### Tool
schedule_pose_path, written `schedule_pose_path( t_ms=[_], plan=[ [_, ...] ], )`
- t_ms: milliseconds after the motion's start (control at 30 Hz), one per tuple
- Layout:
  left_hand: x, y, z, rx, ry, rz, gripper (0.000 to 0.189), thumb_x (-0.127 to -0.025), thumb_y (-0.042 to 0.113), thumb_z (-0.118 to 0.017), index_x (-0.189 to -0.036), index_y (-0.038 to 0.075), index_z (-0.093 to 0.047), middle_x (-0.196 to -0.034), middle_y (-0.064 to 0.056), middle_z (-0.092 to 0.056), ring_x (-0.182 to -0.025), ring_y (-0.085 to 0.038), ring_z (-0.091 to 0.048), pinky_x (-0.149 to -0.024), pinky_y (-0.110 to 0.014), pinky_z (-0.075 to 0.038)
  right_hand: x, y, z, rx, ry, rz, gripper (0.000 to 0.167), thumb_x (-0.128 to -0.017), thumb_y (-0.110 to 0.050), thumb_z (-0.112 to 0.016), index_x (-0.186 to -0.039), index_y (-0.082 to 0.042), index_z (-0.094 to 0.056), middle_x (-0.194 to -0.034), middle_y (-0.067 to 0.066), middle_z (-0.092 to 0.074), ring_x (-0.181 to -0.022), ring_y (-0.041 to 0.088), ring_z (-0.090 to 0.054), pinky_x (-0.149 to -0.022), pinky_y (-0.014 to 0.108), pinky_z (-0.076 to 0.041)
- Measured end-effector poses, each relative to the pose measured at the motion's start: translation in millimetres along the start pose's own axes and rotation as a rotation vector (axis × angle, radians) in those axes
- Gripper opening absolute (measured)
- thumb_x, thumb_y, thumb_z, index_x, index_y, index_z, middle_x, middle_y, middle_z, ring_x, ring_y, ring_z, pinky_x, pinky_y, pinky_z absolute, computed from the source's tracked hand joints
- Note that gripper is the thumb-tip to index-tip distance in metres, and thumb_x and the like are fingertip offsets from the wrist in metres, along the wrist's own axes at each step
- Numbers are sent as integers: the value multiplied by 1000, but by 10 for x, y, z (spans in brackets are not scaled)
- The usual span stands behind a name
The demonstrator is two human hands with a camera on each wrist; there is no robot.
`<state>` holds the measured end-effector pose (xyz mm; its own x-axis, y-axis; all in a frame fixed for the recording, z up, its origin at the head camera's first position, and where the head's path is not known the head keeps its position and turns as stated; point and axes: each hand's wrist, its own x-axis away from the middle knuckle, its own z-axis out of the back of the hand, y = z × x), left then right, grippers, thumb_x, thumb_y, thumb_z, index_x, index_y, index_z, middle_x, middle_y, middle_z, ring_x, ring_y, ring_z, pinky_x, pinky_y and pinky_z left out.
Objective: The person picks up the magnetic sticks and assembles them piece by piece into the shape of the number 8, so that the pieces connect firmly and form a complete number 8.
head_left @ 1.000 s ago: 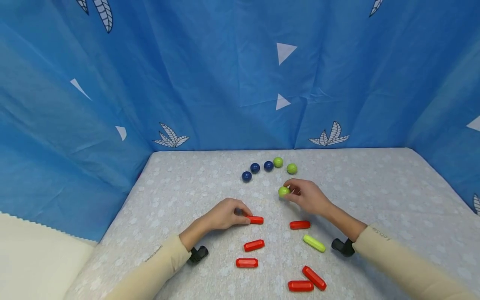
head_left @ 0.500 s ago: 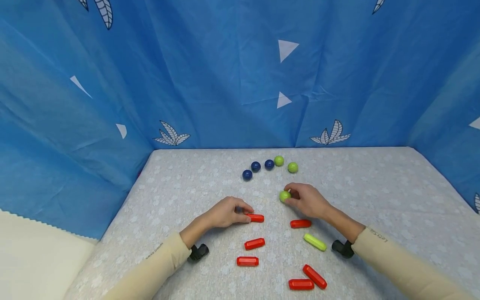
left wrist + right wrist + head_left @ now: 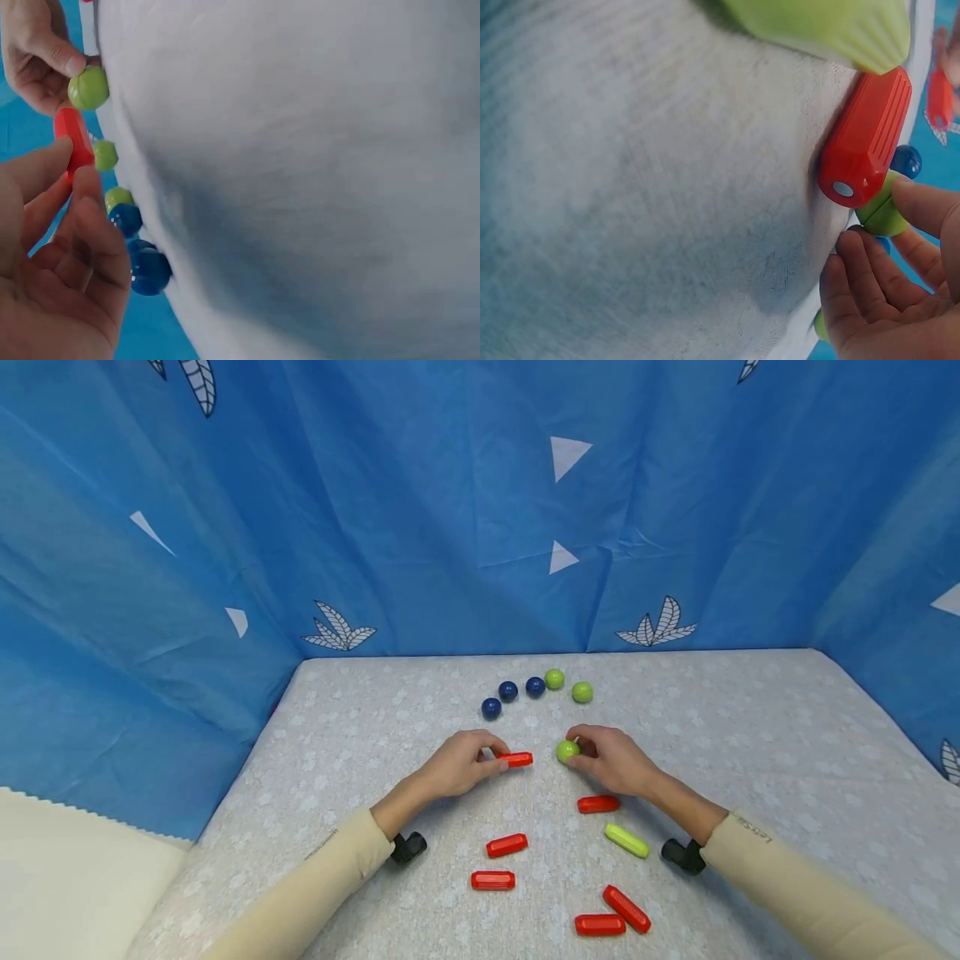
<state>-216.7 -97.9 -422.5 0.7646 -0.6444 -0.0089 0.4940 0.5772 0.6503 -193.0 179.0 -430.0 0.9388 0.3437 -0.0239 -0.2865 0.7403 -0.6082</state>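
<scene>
My left hand (image 3: 467, 762) pinches a red ridged rod (image 3: 517, 760) between thumb and fingertips. In the left wrist view the rod (image 3: 73, 141) points toward the other hand. My right hand (image 3: 613, 760) holds a green ball (image 3: 567, 752) by thumb and fingers, just right of the rod's free end. A seam runs round this ball (image 3: 885, 216) in the right wrist view. Nearest to the right hand on the cloth lies another red rod (image 3: 866, 139), with a round metal spot in its end. A yellow-green rod (image 3: 627, 841) lies close by.
Behind the hands, three blue balls (image 3: 507, 691) and two green balls (image 3: 582, 692) form a loose arc. Toward the front lie more red rods (image 3: 492, 880), two of them side by side at the right (image 3: 600, 925). A blue curtain (image 3: 450, 527) hangs behind the pale tablecloth (image 3: 360, 718).
My left hand has carried the red rod forward, closer to the green ball. The right hand has drawn the ball slightly nearer, then held it about still.
</scene>
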Motion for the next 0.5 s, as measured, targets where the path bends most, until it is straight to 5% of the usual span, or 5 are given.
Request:
schedule_pose_path(
  t_ms=[100,233,500],
  plan=[
    [-137,36,13,-9,41,-19,17,-95,19,-68,-111,12,-73,-105,2,-68,-71,-8,-56,-63,-27,-47,2,5,5,1,0,-7,27,-92,-10,-71,-117,-4,-64,-93,1,-64,-79,17,-54,-73,35,-48],
    [-282,63,-2,10,16,-19,18,-95,17,-69,-112,12,-73,-109,2,-69,-78,-8,-59,-68,-26,-49,1,16,4,-3,-4,-7,26,-92,-11,-70,-116,-5,-64,-92,1,-63,-79,16,-54,-73,34,-47],
    [-390,75,-86,-15,-14,-14,20,-94,21,-70,-111,12,-75,-105,1,-68,-87,-11,-59,-76,-28,-48,4,18,10,-14,-17,4,24,-92,-11,-69,-116,-6,-65,-92,0,-63,-79,16,-54,-72,34,-47]
  ],
)
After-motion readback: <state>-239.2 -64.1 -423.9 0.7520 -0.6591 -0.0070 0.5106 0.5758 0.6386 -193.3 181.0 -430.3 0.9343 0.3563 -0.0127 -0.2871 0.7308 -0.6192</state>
